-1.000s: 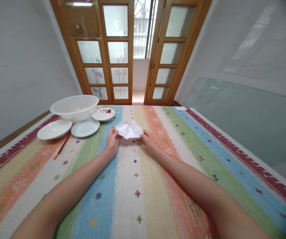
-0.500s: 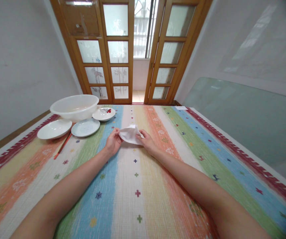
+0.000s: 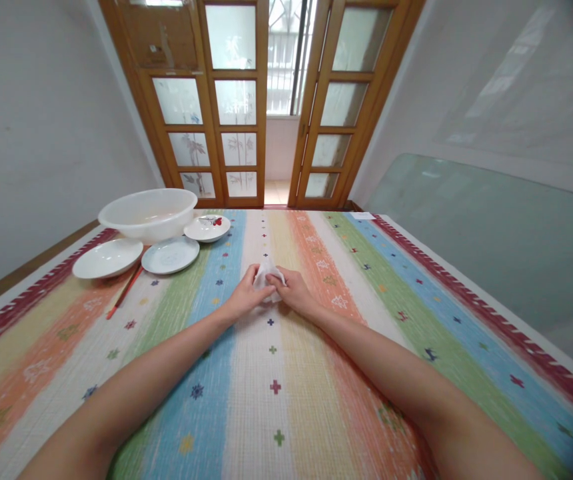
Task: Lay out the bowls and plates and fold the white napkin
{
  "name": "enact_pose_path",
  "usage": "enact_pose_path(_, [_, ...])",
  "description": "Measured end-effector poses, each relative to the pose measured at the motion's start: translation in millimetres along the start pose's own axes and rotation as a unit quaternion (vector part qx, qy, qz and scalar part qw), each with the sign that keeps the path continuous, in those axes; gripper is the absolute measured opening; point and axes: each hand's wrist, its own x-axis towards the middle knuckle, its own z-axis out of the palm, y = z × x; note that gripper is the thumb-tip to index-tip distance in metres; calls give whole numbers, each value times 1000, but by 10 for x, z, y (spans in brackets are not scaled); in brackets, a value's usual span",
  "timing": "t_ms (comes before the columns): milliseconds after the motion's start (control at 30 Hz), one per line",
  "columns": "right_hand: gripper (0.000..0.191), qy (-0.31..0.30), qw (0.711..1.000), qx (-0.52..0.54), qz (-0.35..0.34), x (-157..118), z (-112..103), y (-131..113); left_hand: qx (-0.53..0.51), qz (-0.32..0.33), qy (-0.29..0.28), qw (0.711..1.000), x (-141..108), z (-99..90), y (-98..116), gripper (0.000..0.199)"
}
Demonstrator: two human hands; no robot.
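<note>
A thin white sheet, perhaps paper or cloth (image 3: 268,272), is bunched up between both hands above the middle of the striped tablecloth (image 3: 256,387). My left hand (image 3: 250,293) grips its left side, with the thumb pointing toward the other hand. On the right side, my right hand (image 3: 292,289) pinches the same sheet between thumb and fingers. The two hands are close together, and parts of the sheet are hidden behind the fingers.
At the back left stand a large white basin (image 3: 149,223), a white dish (image 3: 108,260), a pale plate (image 3: 170,257) and a small dish with a red pattern (image 3: 207,229). Red sticks (image 3: 125,293) lie near them. A white slip (image 3: 362,216) lies at the far edge.
My left hand has moved right and slightly down, closer to my right hand. The white sheet, spread between them before, is now gathered into a smaller bunch.
</note>
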Motion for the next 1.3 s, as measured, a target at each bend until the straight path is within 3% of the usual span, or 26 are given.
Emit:
enact_pose_path(100, [33,-5,1000,28,9,16,4,40,11,-22,44,999,51,-79,-71,22])
enact_pose_path(300, [49,79,987,77,117,101,-91,172,-142,-88,182,969,313,-427,-128,27])
enact_pose_path(400, [52,94,980,101,142,129,-108,228,-198,-119,148,962,352,-517,-45,31])
enact_pose_path(567, [41,85,982,131,104,144,-96,284,-229,-159,35,960,257,-535,118,41])
enact_pose_path(633, [39,78,983,139,90,145,-91,287,-226,-173,-9,959,221,-513,140,53])
enact_pose_path(700, [39,76,984,135,84,141,-85,277,-194,-181,-27,964,195,-469,131,51])
enact_pose_path(800, [39,61,988,120,77,125,-69,241,-125,-181,-22,975,154,-366,81,38])
enact_pose_path(933, [36,47,992,97,67,97,-56,168,-85,-188,-50,977,89,-210,32,42])
enact_pose_path(1033, [24,103,994,34,29,84,-86,84,-69,-171,-41,982,66,-138,53,39])
enact_pose_path(1167, [23,200,979,-38,-20,65,-143,-59,-27,-93,47,994,68,-121,137,28])
enact_pose_path(1233, [22,167,985,-34,-16,51,-133,-110,24,-54,77,995,68,-123,169,22])
enact_pose_path(1300, [22,84,996,19,5,40,-79,-120,70,-22,74,995,60,-118,181,20])
